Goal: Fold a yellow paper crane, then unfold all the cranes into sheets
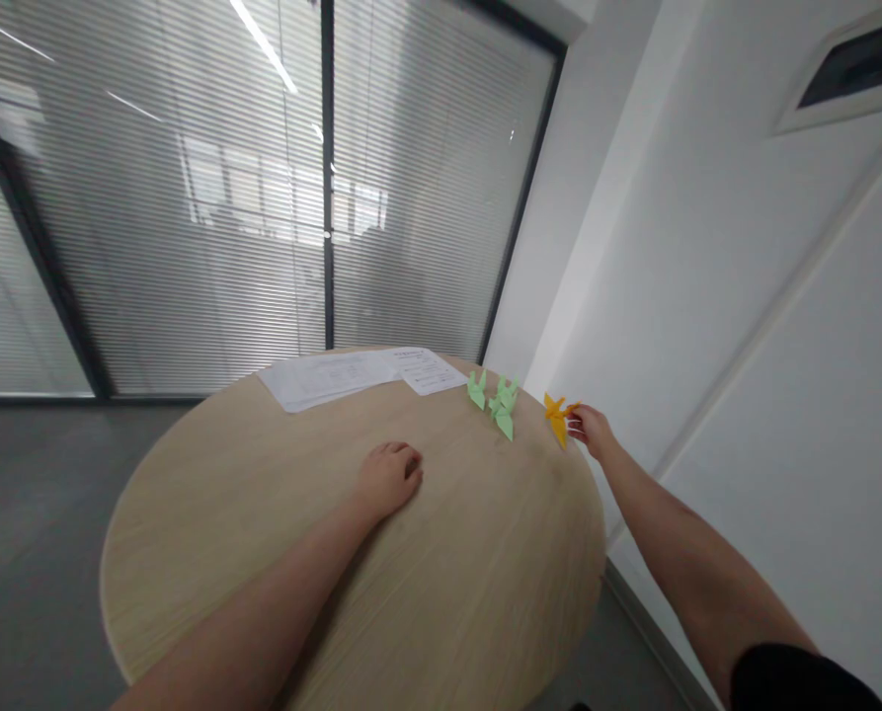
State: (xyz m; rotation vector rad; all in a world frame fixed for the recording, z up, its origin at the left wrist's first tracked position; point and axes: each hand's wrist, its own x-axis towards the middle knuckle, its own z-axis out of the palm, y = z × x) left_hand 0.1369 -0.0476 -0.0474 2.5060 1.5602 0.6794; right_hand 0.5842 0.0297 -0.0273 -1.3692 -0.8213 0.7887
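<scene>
An orange origami crane is at the right edge of the round wooden table. My right hand pinches one end of it between thumb and fingers. To its left stand several light green origami cranes, grouped close together near the far right edge. My left hand rests on the middle of the tabletop, fingers curled under and closed. Whether anything lies beneath those fingers is hidden.
Printed paper sheets lie at the table's far side, left of the green cranes. Behind the table is a glass partition with blinds. A white wall stands close along the right side.
</scene>
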